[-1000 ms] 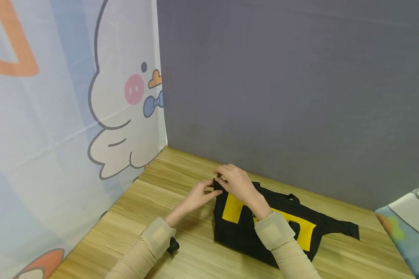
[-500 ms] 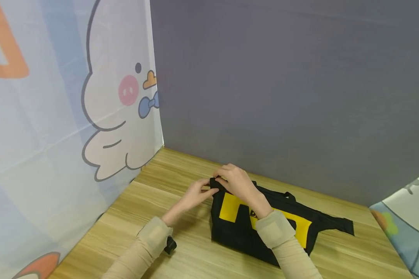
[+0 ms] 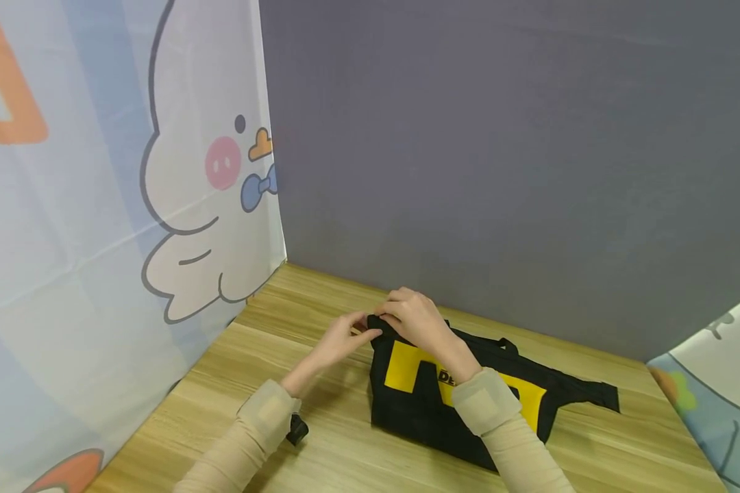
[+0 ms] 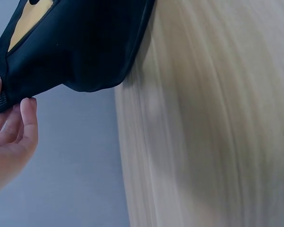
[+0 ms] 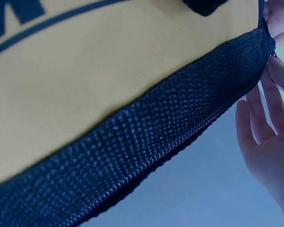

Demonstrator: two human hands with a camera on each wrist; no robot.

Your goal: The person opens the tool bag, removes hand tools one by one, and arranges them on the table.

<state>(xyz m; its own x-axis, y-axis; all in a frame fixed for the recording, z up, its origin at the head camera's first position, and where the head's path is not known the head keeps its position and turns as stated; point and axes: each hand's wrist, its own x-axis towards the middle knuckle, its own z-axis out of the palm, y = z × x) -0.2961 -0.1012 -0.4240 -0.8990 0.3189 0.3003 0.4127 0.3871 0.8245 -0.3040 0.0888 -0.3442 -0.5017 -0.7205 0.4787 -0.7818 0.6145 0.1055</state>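
Observation:
A black fabric tool bag [image 3: 401, 411] with yellow panels and partly covered black lettering lies on the wooden table. My left hand [image 3: 339, 340] pinches its upper left corner between thumb and fingers; in the left wrist view the same hand [image 4: 14, 142] grips the dark end of the fabric. Over that corner, my right hand [image 3: 416, 320] has its thumb and fingertips pinched at the end of the zip. The closed-looking zip [image 5: 180, 153] runs along the bag's edge in the right wrist view. The small zip pull is mostly hidden by the fingertips.
A strap or end flap [image 3: 592, 394] stretches right from the bag over the wooden table [image 3: 321, 438]. A small black object [image 3: 297, 430] sits beside the left sleeve. A grey panel [image 3: 469, 171] stands behind, and a printed cartoon curtain [image 3: 99, 226] hangs at the left.
The head view has shifted slightly, so the bag appears a little further left. The right fingertips have come down closer onto the corner; more of the lettering shows beside the right wrist.

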